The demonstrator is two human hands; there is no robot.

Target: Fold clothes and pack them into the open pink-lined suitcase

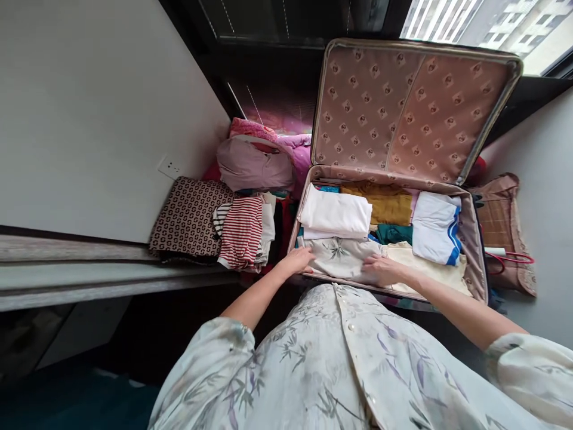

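The loosely spread left hand (299, 261) and blurred right hand (382, 270), its grip unclear, touched leaf-print cloth (338, 255) near left in the suitcase (473, 233).

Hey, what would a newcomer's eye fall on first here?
Probably the big open suitcase lined in patterned pink, right of centre. At its front left, the left hand and right hand touch a pale cloth garment with dark leaf print. Red-and-white striped cloth lies left of the suitcase.
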